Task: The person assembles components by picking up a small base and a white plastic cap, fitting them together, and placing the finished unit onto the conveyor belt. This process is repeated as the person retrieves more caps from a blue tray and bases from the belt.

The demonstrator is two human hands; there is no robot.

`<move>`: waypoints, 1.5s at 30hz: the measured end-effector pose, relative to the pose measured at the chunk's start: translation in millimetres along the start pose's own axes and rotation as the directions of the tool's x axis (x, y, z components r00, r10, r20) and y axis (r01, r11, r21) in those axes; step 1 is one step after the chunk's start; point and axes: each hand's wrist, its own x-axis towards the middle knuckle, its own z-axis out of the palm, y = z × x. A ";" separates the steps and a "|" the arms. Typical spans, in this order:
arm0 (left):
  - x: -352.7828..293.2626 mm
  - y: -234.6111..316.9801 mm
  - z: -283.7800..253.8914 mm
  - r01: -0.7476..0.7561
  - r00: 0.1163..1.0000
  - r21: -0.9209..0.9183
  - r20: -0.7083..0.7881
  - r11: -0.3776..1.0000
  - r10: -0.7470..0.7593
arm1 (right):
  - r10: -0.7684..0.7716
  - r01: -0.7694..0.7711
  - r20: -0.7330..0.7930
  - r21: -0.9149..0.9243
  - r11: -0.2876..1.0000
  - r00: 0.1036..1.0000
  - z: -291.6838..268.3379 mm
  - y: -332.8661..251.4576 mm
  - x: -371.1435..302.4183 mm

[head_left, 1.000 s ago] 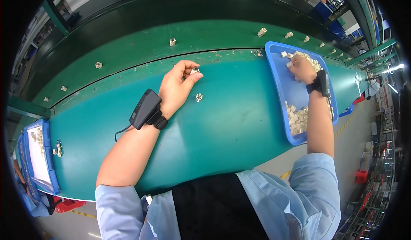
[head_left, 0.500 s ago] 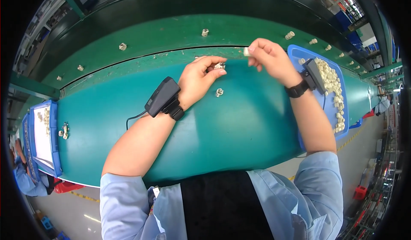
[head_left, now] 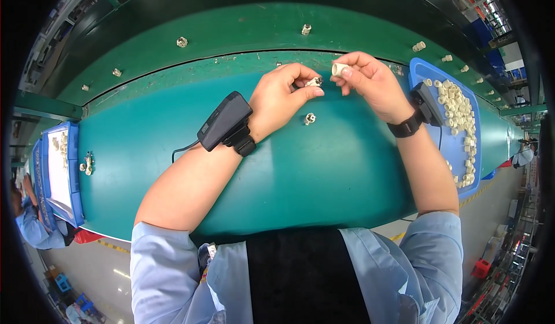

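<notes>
Between thumb and fingers, my left hand (head_left: 281, 97) pinches a small cream-and-metal fitting (head_left: 314, 82), its metal end facing right. Close by on the right, my right hand (head_left: 373, 87) grips a short cream plastic sleeve (head_left: 339, 69) by its side, with the round opening in view. A small gap separates the two parts. Below them on the green work surface (head_left: 324, 173) stands another small cream-and-metal fitting (head_left: 310, 119), touched by neither hand. Each wrist wears a black strapped device.
A blue tray (head_left: 417, 69) of loose cream sleeves (head_left: 457, 105) lies on the right. More fittings (head_left: 182, 42) are spaced along the far green ledge (head_left: 243, 32). At the left end are a blue bin (head_left: 75, 179) and a few small parts (head_left: 87, 165); a co-worker (head_left: 34, 226) is beyond.
My right hand has turned the cream sleeve so its opening shows, and the two hands are closer together. The view has shifted slightly.
</notes>
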 end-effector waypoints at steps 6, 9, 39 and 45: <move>-0.8 0.2 -4.1 -0.014 1.000 -0.037 0.005 0.999 0.014 | -0.143 0.141 -0.036 -0.038 0.989 0.989 9.3 -3.8 1.1; -1.9 -0.3 -6.2 -0.012 1.000 -0.036 0.006 0.999 0.013 | -0.081 0.081 -0.025 0.006 0.997 0.996 11.5 -7.2 1.4; -3.1 -12.4 -12.4 -0.086 0.989 -0.283 0.088 0.955 0.116 | -0.139 0.109 -0.064 -0.339 0.934 0.988 29.9 -3.3 1.5; -3.8 -18.6 -11.6 -0.077 0.982 -0.376 0.130 0.923 0.135 | -0.077 0.051 -0.073 -0.306 0.951 0.994 36.4 -9.1 -1.2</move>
